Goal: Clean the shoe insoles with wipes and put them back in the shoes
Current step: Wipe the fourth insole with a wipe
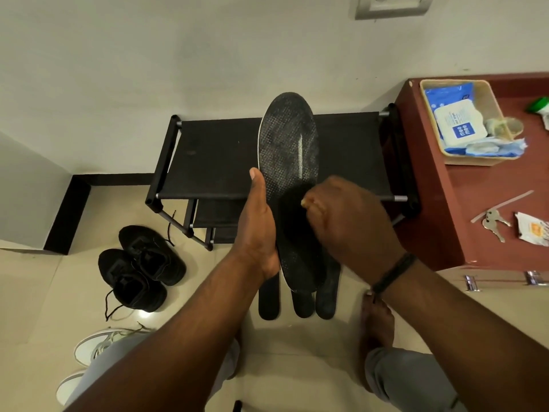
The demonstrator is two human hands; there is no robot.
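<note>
My left hand (258, 230) grips a black insole (288, 138) by its left edge, thumb lying up along the rim, and holds it upright over the shoe rack. The insole's upper part shows pale wet streaks. My right hand (347, 215) is curled against the middle of the insole, and a small pale scrap of wipe (306, 202) shows at its fingertips. Three more black insoles (269, 306) lie side by side on the floor under it. A pair of black shoes (142, 266) stands on the floor at the left.
A black shoe rack (214, 156) stands against the wall. To the right, a red-brown cabinet (490, 233) carries a basket (475, 162) with a wipes pack (459, 123), plus keys (493, 223). White shoes (98, 346) sit at lower left. My bare foot (377, 322) rests near the insoles.
</note>
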